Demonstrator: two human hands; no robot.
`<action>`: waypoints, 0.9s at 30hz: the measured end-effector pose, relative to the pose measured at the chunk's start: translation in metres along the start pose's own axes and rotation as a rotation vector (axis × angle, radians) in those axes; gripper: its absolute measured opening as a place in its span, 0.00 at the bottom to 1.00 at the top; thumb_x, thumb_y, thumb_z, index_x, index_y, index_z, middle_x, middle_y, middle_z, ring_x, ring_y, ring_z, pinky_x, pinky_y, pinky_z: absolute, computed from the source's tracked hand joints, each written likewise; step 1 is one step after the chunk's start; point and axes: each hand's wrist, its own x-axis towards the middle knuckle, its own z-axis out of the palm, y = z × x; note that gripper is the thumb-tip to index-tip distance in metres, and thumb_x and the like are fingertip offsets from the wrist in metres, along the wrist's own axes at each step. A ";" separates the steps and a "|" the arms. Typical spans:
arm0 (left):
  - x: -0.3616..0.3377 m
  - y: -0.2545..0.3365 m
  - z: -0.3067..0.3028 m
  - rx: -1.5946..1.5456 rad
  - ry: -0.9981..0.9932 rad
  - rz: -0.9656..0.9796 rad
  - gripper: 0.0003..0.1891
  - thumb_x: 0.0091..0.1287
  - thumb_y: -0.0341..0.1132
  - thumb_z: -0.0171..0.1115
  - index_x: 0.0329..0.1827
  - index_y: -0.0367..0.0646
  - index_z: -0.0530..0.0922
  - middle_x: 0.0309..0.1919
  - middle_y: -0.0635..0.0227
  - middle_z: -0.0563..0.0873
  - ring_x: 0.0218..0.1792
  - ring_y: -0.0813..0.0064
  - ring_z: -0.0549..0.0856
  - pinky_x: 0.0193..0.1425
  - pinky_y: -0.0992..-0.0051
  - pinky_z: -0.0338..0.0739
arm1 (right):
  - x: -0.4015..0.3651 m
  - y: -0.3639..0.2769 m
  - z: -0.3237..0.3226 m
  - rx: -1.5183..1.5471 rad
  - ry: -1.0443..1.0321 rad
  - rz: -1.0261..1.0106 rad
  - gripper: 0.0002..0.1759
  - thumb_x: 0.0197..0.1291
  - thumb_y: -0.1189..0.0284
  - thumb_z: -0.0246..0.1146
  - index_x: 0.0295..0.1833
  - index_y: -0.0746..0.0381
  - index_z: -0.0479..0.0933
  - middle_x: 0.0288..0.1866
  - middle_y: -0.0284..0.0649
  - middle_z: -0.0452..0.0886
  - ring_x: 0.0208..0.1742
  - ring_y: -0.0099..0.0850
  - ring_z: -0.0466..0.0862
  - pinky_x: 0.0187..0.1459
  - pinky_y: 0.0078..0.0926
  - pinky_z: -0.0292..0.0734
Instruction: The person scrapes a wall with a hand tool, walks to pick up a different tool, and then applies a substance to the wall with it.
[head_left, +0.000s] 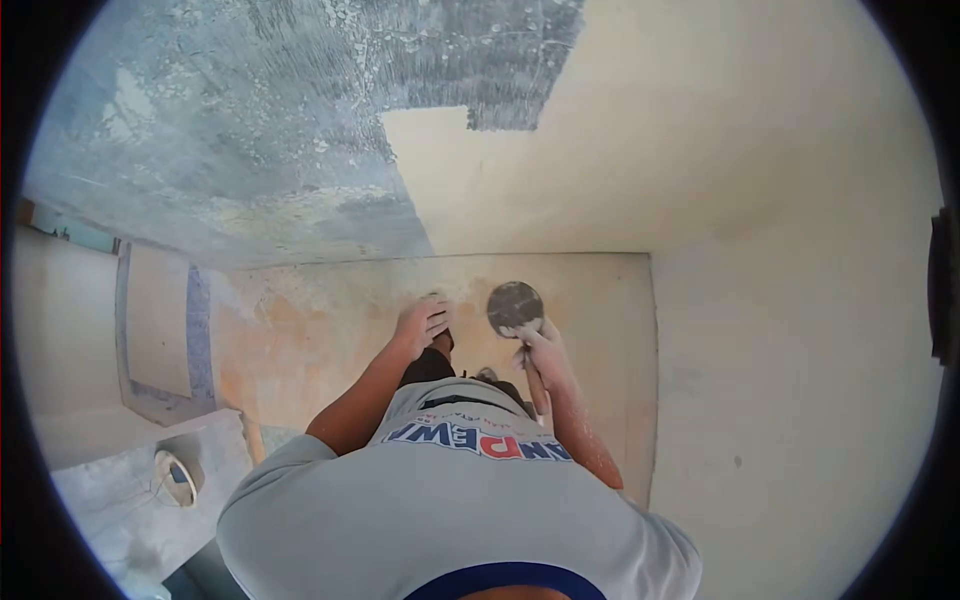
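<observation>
Fingers of the right hand are clenched round a round sanding disc, held at its twelve o'clock; at nine o'clock the left hand is rested half-open on the dusty floor

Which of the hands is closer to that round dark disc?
Right. The right hand holds the round dark disc at its edge; the left hand rests apart on the floor.

We see a rough grey wall meeting a smooth cream wall above. At lower left we find a grey ledge bearing a small white ring.
</observation>
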 end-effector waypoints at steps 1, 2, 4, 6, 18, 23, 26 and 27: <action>-0.005 -0.015 -0.002 0.034 -0.050 0.002 0.25 0.74 0.45 0.51 0.69 0.41 0.69 0.65 0.60 0.80 0.64 0.63 0.79 0.70 0.62 0.70 | -0.010 0.020 -0.021 0.035 0.043 0.025 0.13 0.65 0.72 0.61 0.53 0.62 0.72 0.37 0.40 0.82 0.16 0.26 0.78 0.17 0.23 0.74; -0.009 -0.029 -0.003 0.073 -0.101 0.003 0.25 0.74 0.44 0.52 0.69 0.41 0.70 0.64 0.60 0.81 0.64 0.64 0.79 0.70 0.62 0.70 | -0.019 0.037 -0.039 0.073 0.086 0.049 0.15 0.64 0.72 0.62 0.56 0.60 0.72 0.34 0.36 0.79 0.16 0.25 0.78 0.17 0.23 0.73; -0.012 -0.061 -0.002 0.360 -0.193 0.126 0.21 0.73 0.42 0.54 0.66 0.43 0.73 0.60 0.62 0.84 0.56 0.68 0.84 0.63 0.67 0.75 | -0.043 0.055 -0.060 0.110 0.116 -0.008 0.12 0.65 0.73 0.60 0.53 0.62 0.73 0.36 0.39 0.82 0.18 0.26 0.79 0.20 0.23 0.75; -0.026 -0.076 0.020 0.797 -0.281 0.230 0.14 0.72 0.39 0.56 0.54 0.43 0.81 0.50 0.60 0.88 0.46 0.69 0.88 0.51 0.69 0.79 | -0.067 0.071 -0.077 0.149 0.159 -0.019 0.12 0.66 0.74 0.59 0.53 0.63 0.73 0.40 0.42 0.85 0.18 0.28 0.80 0.22 0.23 0.77; -0.090 -0.071 0.114 1.548 -0.787 0.332 0.17 0.71 0.43 0.57 0.52 0.41 0.83 0.42 0.51 0.86 0.45 0.53 0.86 0.50 0.59 0.78 | -0.138 0.127 -0.100 0.210 0.329 -0.073 0.14 0.65 0.77 0.57 0.56 0.63 0.74 0.43 0.42 0.85 0.24 0.28 0.84 0.29 0.25 0.83; -0.142 -0.049 0.176 0.568 -0.871 -0.131 0.16 0.71 0.43 0.57 0.39 0.38 0.86 0.37 0.53 0.89 0.39 0.62 0.89 0.45 0.65 0.80 | -0.136 0.100 -0.080 0.272 0.231 -0.144 0.12 0.67 0.76 0.57 0.55 0.63 0.75 0.43 0.39 0.85 0.29 0.24 0.83 0.31 0.21 0.78; -0.188 -0.010 0.228 1.026 -1.292 0.425 0.21 0.72 0.47 0.58 0.30 0.38 0.84 0.29 0.56 0.88 0.34 0.62 0.89 0.39 0.65 0.80 | -0.138 0.049 -0.037 0.036 0.298 -0.560 0.13 0.68 0.74 0.60 0.56 0.64 0.75 0.43 0.39 0.84 0.36 0.26 0.83 0.37 0.23 0.78; -0.207 -0.007 0.241 1.238 -1.381 0.727 0.21 0.71 0.47 0.59 0.27 0.38 0.84 0.26 0.58 0.88 0.32 0.62 0.88 0.37 0.63 0.80 | -0.147 0.020 -0.021 -0.291 0.318 -0.854 0.15 0.68 0.74 0.61 0.58 0.64 0.75 0.46 0.41 0.83 0.41 0.29 0.83 0.43 0.25 0.79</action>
